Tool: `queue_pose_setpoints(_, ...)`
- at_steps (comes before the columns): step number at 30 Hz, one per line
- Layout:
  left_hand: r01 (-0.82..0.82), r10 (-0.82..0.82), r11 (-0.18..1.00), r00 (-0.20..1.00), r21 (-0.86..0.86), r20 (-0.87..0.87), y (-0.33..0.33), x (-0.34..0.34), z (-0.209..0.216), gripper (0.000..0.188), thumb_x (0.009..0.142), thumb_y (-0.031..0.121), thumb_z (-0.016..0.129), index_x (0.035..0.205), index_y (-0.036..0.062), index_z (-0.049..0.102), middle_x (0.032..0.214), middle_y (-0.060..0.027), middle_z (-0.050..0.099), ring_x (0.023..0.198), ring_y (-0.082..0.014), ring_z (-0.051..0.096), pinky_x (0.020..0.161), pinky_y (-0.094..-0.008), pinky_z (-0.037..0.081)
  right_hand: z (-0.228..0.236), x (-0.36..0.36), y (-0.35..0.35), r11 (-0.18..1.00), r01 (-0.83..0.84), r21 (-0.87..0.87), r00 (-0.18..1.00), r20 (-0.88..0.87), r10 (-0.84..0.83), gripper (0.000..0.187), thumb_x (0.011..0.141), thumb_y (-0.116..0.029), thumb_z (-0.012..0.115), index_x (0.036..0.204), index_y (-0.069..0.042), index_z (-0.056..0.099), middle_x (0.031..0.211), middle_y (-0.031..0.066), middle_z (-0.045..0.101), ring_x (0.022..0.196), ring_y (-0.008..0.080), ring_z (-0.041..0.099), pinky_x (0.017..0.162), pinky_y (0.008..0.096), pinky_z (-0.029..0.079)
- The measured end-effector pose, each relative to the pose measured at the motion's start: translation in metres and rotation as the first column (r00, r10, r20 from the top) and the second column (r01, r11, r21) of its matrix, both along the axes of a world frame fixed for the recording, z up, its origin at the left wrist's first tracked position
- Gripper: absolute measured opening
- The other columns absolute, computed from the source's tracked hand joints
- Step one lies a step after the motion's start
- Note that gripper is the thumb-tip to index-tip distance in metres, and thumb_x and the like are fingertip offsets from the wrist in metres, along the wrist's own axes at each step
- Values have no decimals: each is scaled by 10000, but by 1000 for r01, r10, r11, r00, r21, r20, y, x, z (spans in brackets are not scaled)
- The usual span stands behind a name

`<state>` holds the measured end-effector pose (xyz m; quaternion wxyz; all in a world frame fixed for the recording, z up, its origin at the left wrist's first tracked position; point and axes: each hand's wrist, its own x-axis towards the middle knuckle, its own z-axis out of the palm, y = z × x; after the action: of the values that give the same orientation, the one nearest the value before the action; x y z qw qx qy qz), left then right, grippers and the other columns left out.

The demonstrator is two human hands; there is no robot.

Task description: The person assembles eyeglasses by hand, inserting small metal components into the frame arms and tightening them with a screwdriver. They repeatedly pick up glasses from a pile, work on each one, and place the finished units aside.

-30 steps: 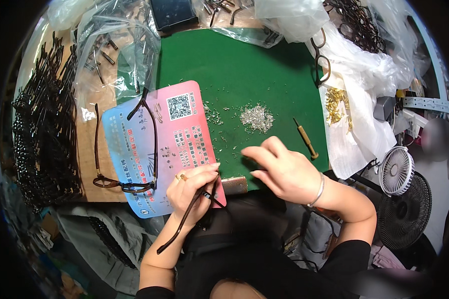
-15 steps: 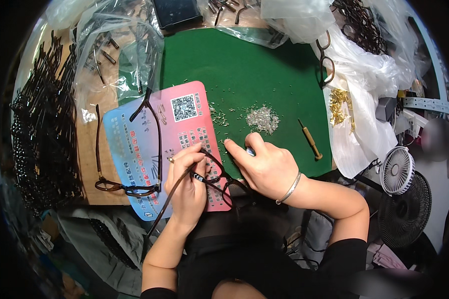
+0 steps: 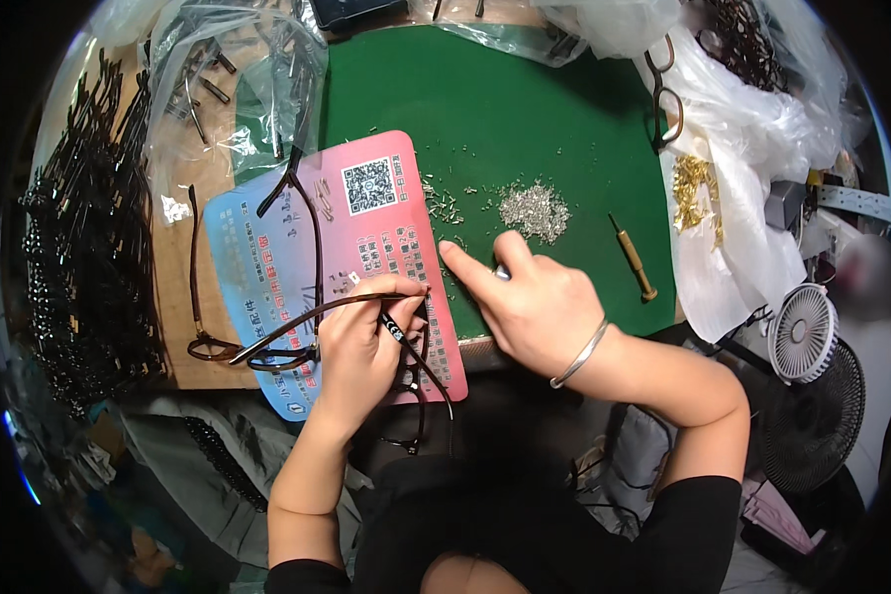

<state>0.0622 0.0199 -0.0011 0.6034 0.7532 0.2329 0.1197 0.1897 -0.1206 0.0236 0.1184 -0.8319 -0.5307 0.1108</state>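
My left hand (image 3: 349,346) is closed round a dark eyeglass frame (image 3: 418,428), above the lower right of a pink and blue printed mat (image 3: 406,153). One brown temple of that frame reaches across the hand to the left; the rims hang below the fingers. My right hand (image 3: 540,302) rests on the green mat (image 3: 475,84), index finger stretched toward loose tiny screws (image 3: 444,205). Its other fingers are curled round a small shiny piece, mostly hidden. A heap of tiny silvery screws (image 3: 535,213) lies just beyond this hand.
Another pair of glasses (image 3: 213,347) lies on the printed mat's left side. A brass-coloured screwdriver (image 3: 632,257) lies to the right. Gold-coloured small parts (image 3: 696,193) sit on white plastic (image 3: 713,287). Many dark temples (image 3: 79,247) are piled at far left, and a small fan (image 3: 803,334) stands at right.
The frame in my left hand has turned: its temple now points left across the mat and its rims hang lower. My right index finger stays near the loose screws. The whole view has shifted slightly.
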Motion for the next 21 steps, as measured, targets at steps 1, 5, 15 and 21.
queue_pose_setpoints(1,0,0,1000,1000,-31,-1,1,-1,0,76,868,-31,566,934,-40,603,860,-87,630,662,-133,647,594,-236,525,-1,4,-2,1000,-26,18,996,-80,27,472,763,-117,600,1228,-133,518,887,122,490,544,241,577,462,347,503)
queue_pose_setpoints(5,32,-30,997,999,-72,24,1,-2,0,101,884,-46,535,963,-42,598,922,-99,612,693,-121,634,613,-228,536,2,13,-23,995,8,104,964,-264,20,403,820,-154,608,1216,-156,534,852,117,480,561,236,583,486,333,493)
queue_pose_setpoints(15,121,-132,979,989,164,61,1,-5,-6,280,750,-163,511,968,-4,585,878,-106,628,677,-172,613,635,-279,516,-1,8,-27,989,16,145,971,-238,19,427,796,-105,621,1216,-161,566,843,95,485,580,225,570,509,324,486)
queue_pose_setpoints(21,171,-206,901,977,398,48,4,-3,-8,354,649,-166,495,934,21,593,869,-106,637,680,-242,606,634,-316,495,-2,11,-28,988,-19,150,976,-210,51,411,794,-147,619,1198,-159,548,841,111,485,606,236,594,506,334,508)
